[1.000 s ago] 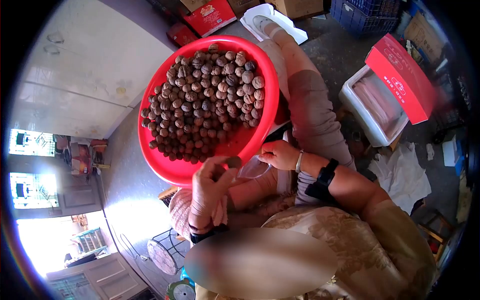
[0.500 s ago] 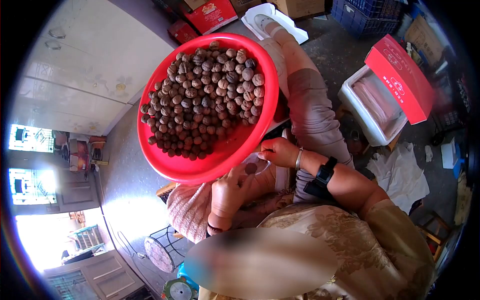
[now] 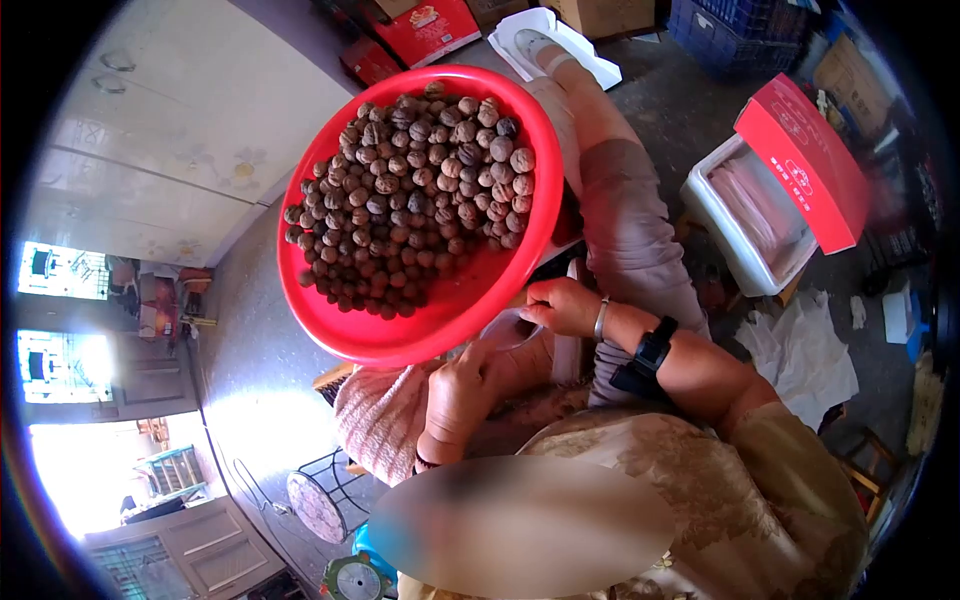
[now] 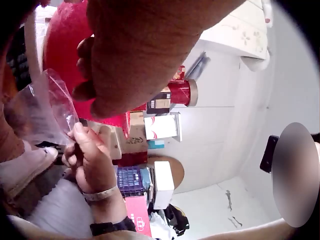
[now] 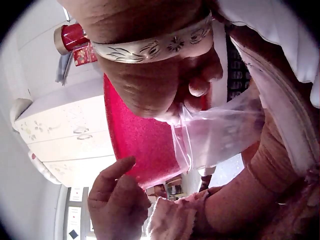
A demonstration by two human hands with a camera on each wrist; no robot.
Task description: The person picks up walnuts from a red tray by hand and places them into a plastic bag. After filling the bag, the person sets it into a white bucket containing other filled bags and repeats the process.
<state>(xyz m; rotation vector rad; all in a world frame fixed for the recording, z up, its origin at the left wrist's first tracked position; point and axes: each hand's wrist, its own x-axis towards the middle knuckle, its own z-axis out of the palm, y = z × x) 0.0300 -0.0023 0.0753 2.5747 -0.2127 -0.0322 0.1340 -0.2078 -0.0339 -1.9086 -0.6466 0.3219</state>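
A clear plastic bag [image 5: 220, 132] hangs from my right hand [image 3: 565, 306], whose thumb and fingers pinch its rim. My left hand [image 3: 458, 395] is beside the bag, under the near rim of a red basin [image 3: 340, 335]. In the right wrist view, the left hand [image 5: 117, 200] has loosely bent fingers, nothing showing between them, and stands apart from the bag. Many brown walnuts [image 3: 410, 180] fill most of the basin, with bare red bottom on the near side. The left wrist view shows the bag [image 4: 47, 110] spread out, with the right hand [image 4: 92, 157] at its edge.
To the right stands a white foam box [image 3: 730, 220] with a red lid [image 3: 810, 160] tilted against it. Crumpled white sheeting [image 3: 800, 350] lies on the floor nearby. Blue crates [image 3: 735, 35] are at the back, a white cabinet [image 3: 150, 140] at left, a round stool [image 3: 318, 505] below.
My left hand has come down from the basin's near rim to beside the bag and dropped a walnut at the bag. The right hand has kept its pinch on the bag.
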